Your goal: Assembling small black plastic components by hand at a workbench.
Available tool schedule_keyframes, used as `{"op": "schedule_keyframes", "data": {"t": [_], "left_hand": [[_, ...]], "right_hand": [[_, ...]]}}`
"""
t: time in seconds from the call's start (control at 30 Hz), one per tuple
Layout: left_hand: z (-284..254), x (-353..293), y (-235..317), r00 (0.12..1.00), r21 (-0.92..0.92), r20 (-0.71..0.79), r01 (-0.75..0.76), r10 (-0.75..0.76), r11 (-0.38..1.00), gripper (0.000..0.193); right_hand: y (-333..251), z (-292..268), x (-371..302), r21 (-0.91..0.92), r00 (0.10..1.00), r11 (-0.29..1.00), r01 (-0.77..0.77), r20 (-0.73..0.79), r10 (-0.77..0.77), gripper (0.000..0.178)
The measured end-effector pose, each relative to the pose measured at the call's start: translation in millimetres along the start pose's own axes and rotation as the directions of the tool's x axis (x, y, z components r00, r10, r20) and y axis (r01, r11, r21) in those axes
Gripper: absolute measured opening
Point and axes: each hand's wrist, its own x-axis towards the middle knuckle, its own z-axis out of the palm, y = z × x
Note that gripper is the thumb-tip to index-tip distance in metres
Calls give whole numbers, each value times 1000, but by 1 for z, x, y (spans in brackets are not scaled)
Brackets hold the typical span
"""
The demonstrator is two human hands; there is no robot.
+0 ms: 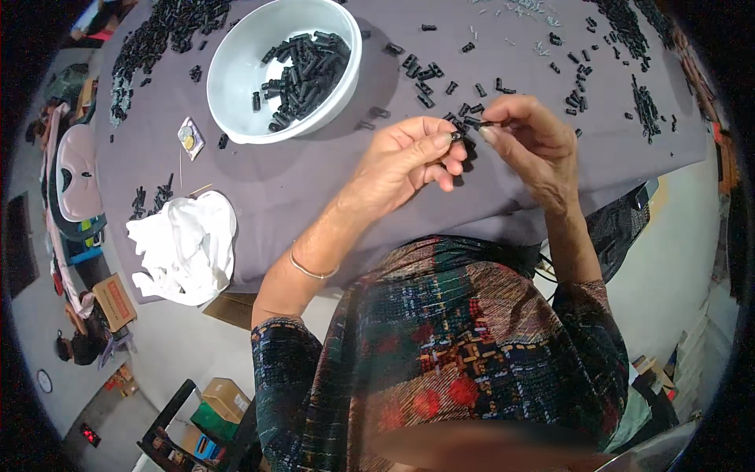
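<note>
Above the near side of the cloth-covered table, my left hand pinches a small black cylindrical plastic part between thumb and forefinger. Close by on its right, my right hand is closed on a thin dark piece, whose exact kind is too small to tell. The two held pieces are near each other; whether they touch I cannot tell. Just beyond my fingers lies a loose scatter of black cylindrical parts. A white bowl to the left of my hands holds a heap of similar black parts.
A crumpled white cloth lies at the table's left edge, near a small packet. Large piles of black parts cover the far left, with more at right. Small pale pieces lie at the far edge.
</note>
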Motion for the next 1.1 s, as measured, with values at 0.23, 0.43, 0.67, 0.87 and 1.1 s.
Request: {"op": "schedule_keyframes", "data": {"t": [0.23, 0.43, 0.67, 0.87, 1.1], "left_hand": [[3, -1, -1, 999, 20, -32, -14, 15, 1000, 22], [7, -2, 0, 997, 58, -68, -39, 43, 998, 20], [10, -1, -3, 986, 235, -117, -91, 122, 968, 20], [9, -1, -3, 982, 280, -118, -109, 146, 954, 21], [11, -2, -3, 979, 322, -143, -93, 145, 942, 21]], "right_hand": [[-1, 4, -1, 34, 1000, 999, -20, 13, 20, 12], [-5, 6, 1, -102, 999, 994, 45, -22, -47, 14], [-2, 4, 6, -368, 942, 870, 328, 59, -330, 18], [0, 4, 7, -448, 915, 805, 389, 88, -393, 21], [-2, 6, 4, -451, 944, 833, 321, 77, -322, 19]]}}
